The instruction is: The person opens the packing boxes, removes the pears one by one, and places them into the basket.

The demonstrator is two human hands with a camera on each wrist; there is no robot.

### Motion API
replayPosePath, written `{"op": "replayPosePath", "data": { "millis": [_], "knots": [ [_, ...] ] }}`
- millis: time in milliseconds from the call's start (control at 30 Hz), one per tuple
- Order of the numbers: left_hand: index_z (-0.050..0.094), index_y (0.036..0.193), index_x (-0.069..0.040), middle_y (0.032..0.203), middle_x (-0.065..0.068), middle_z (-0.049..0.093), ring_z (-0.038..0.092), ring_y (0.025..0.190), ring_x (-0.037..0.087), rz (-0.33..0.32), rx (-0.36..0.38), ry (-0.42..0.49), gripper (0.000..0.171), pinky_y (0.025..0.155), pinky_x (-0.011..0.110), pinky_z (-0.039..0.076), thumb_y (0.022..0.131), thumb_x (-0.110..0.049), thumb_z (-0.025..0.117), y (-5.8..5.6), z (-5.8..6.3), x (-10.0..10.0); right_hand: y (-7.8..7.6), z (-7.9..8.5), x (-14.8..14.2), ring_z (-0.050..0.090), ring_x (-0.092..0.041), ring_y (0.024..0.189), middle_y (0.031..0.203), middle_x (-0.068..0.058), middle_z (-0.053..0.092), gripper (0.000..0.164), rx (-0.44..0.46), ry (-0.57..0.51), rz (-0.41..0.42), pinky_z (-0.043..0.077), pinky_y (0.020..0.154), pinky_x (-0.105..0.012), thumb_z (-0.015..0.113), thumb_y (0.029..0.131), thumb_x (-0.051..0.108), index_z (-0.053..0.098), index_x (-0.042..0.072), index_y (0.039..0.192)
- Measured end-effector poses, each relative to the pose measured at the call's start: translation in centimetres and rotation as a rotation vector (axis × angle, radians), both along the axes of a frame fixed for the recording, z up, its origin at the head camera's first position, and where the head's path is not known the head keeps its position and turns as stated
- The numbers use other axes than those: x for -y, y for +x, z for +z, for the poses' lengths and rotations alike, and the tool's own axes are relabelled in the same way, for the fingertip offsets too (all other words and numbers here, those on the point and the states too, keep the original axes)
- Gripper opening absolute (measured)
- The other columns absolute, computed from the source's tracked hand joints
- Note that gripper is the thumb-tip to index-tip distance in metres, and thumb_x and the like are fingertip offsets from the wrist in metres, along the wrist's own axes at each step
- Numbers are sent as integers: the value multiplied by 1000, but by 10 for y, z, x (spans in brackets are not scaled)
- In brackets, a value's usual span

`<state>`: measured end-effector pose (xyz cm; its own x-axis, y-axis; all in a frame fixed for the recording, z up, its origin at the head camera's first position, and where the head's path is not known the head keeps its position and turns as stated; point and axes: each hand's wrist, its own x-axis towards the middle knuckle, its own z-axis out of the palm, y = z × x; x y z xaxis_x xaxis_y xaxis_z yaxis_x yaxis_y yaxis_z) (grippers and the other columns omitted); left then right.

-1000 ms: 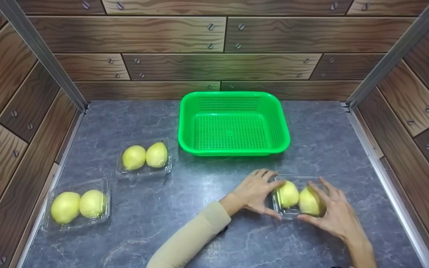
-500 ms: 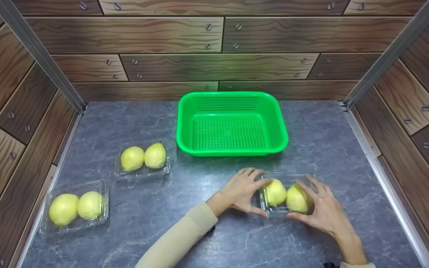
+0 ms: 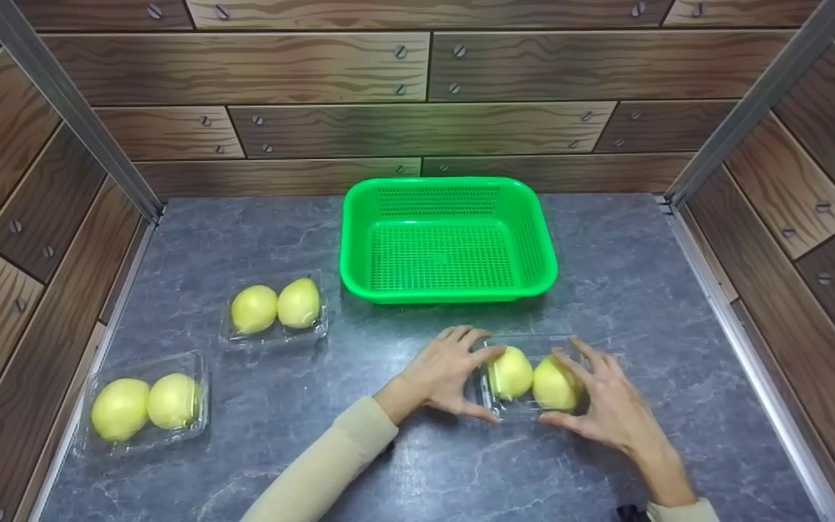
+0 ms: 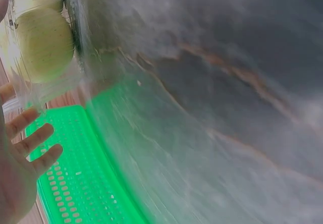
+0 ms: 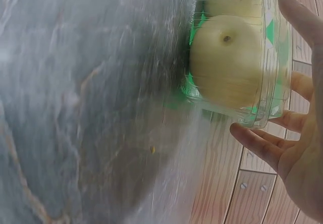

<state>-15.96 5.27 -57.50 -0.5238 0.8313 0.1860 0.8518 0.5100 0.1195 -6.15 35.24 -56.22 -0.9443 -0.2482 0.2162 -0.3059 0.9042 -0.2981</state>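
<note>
Left hand (image 3: 445, 373) and right hand (image 3: 609, 406) clamp fingers (image 3: 568, 421) on a clear box (image 3: 520, 414), partly hiding its pears (image 3: 510, 374)

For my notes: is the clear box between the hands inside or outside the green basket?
Outside: the head view shows the clear plastic box in front of the green basket.

We see the left grip (image 3: 446, 373), right grip (image 3: 609, 402) and fruit box (image 3: 533, 348) now farther left on the surface (image 3: 280, 406).
</note>
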Motion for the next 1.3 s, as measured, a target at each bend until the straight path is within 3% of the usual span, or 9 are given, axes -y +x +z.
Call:
{"op": "replayPosePath", "data": {
  "millis": [367, 1300],
  "knots": [
    [42, 159, -27, 157, 8, 51, 53, 143, 28, 22, 10, 8, 112, 122, 49, 46, 71, -92, 67, 2, 0, 30, -6, 0, 21, 56, -48, 131, 160, -21, 48, 102, -1, -10, 58, 60, 92, -67, 88, 68, 71, 59, 17, 150],
    [42, 159, -26, 157, 13, 52, 54, 142, 34, 47, 48, 20, 110, 119, 57, 48, 72, -87, 71, 10, 1, 98, -13, -2, 68, 61, -48, 128, 159, -21, 50, 99, -71, 68, 219, 62, 89, -65, 85, 71, 72, 58, 19, 151]
  ]
}}
